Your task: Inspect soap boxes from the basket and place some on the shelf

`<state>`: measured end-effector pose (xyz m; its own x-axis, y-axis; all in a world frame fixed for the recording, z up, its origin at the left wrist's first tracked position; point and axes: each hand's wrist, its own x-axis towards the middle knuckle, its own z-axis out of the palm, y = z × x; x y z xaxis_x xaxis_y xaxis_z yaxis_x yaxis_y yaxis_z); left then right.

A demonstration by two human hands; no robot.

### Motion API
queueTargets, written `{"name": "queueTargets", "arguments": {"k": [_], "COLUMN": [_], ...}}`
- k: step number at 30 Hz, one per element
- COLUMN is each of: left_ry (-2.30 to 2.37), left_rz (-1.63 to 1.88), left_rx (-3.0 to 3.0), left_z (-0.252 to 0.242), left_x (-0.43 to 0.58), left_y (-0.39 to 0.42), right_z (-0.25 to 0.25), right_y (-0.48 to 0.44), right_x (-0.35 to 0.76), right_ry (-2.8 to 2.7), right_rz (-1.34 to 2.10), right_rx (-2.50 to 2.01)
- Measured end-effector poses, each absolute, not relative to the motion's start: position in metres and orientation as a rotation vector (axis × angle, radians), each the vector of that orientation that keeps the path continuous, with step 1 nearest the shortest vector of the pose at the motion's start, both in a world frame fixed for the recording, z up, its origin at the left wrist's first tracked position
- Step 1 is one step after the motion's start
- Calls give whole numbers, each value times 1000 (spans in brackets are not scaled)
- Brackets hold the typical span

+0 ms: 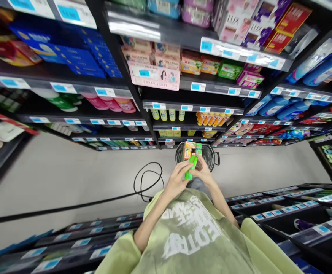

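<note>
A bright green package (191, 168) is held between my two hands in front of my body. My left hand (180, 176) grips its left side, fingers closed round it. On its right side, my right hand (202, 171) pinches it with thumb and fingers. Just beyond my hands, a dark basket (208, 154) rests on the floor against the shelf. Inside it lie several small boxes, among them an orange and white box (187, 153) and a green box (198, 146).
Shelves (194, 102) with soap boxes and bottles rise in front. Another row of shelves (291, 211) stands close behind me. A black cable (97, 204) runs along the floor (103, 171) at the left and loops near my left side.
</note>
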<state>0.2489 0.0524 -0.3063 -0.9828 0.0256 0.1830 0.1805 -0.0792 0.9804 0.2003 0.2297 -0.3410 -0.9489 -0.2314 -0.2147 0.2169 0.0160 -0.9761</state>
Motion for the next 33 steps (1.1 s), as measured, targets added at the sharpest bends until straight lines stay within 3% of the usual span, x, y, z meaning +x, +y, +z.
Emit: {"name": "queueTargets", "arguments": {"k": [11,18,25,33], "left_ry": [-2237,-2373,-2470,-2750], "left_rz": [-1951,-1774,-1837,-1681], "left_rx": [-395,-238,-214,-357], "left_z": [-333,-321,-341,-364], "left_x": [239,228,233,237], "left_y": [44,48,39,44], "right_z": [-350,-305,-226,-166], "right_y": [240,233,243,251], "right_x": [170,94,-37,-175], "right_ry": [1984,2663,3035,3250], "right_rz": [-1705,-1560,-1992,-2006], "right_rx": [-222,-417,7,407]}}
